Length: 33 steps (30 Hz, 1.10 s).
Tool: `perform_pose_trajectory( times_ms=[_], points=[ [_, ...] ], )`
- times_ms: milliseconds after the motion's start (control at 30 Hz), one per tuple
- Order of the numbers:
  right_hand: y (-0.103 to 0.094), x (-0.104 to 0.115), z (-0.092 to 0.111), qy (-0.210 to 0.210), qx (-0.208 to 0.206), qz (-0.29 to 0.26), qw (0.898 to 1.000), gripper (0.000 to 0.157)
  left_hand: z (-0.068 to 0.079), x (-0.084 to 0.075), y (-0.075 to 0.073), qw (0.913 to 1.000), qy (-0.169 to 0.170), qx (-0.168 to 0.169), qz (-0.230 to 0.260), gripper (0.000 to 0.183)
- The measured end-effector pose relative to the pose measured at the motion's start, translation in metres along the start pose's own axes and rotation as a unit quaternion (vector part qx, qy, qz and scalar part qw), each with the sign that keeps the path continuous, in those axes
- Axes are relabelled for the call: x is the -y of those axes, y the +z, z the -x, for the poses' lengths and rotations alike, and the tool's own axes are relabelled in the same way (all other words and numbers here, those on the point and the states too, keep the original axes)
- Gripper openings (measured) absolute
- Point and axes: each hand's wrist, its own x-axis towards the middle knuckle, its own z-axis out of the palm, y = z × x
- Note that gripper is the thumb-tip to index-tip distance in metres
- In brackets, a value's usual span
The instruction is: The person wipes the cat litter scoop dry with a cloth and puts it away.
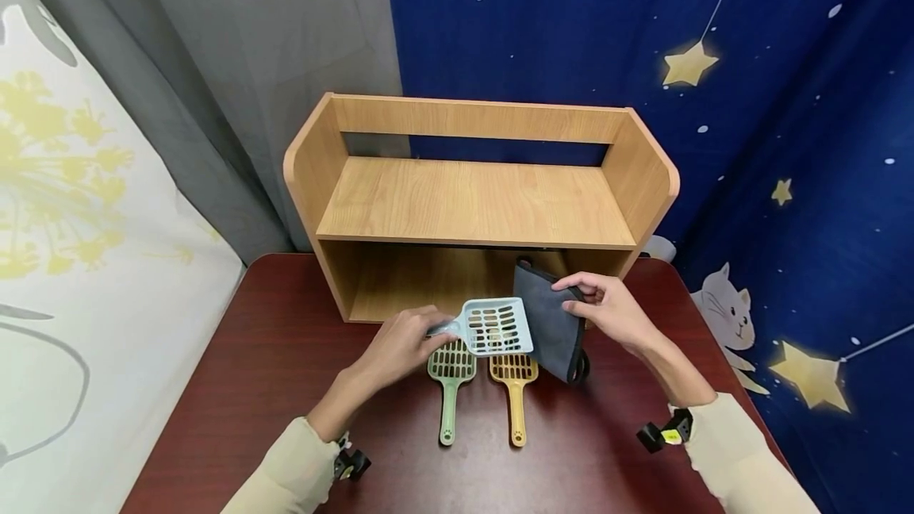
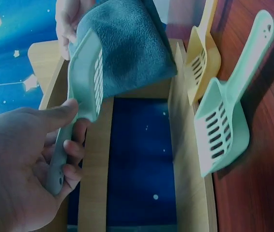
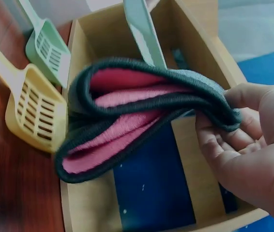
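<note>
My left hand (image 1: 401, 346) grips a pale blue slotted litter scoop (image 1: 493, 327) by its handle, above the table. In the left wrist view the thumb and fingers wrap that scoop's handle (image 2: 63, 154). My right hand (image 1: 612, 309) pinches a folded dark grey cloth (image 1: 546, 322) at its edge, just right of the scoop's head. Seen from the right wrist, the cloth has black edging and a pink inner side (image 3: 127, 92). A green litter scoop (image 1: 448, 407) and a yellow litter scoop (image 1: 516, 407) lie below, handles toward me.
A two-tier wooden shelf (image 1: 471, 201) stands at the back of the dark red table (image 1: 300, 411), right behind both hands. A grey curtain (image 1: 271, 38) and a blue star-patterned curtain (image 1: 514, 38) hang behind it. White patterned fabric (image 1: 93, 276) is at the left.
</note>
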Motion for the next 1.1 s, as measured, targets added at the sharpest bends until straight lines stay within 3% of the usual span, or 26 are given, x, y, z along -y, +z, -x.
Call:
perform_pose_trajectory(
  times_ms=[200, 400, 667, 933, 1100],
  points=[
    [-0.004, -0.008, -0.007, -0.036, -0.004, -0.002, 0.999, 0.027, 0.002, 0.003, -0.005, 0.9991, 0.030, 0.029, 0.014, 0.025],
    [0.008, -0.013, -0.026, -0.063, 0.031, -0.022, 0.997, 0.025, -0.001, 0.002, -0.005, 0.9964, 0.055, 0.052, 0.036, 0.025],
    [0.032, -0.003, -0.050, -0.085, 0.092, -0.036, 0.991, 0.025, -0.007, -0.002, -0.001, 0.9946, 0.052, 0.071, 0.055, 0.027],
    [0.049, 0.008, -0.059, -0.111, 0.096, -0.024, 0.989, 0.024, -0.010, -0.007, 0.002, 0.9958, 0.037, 0.071, 0.043, 0.027],
    [0.040, 0.005, -0.051, -0.092, 0.092, -0.010, 0.991, 0.024, -0.005, -0.002, 0.000, 0.9961, 0.042, 0.067, 0.039, 0.028]
  ],
)
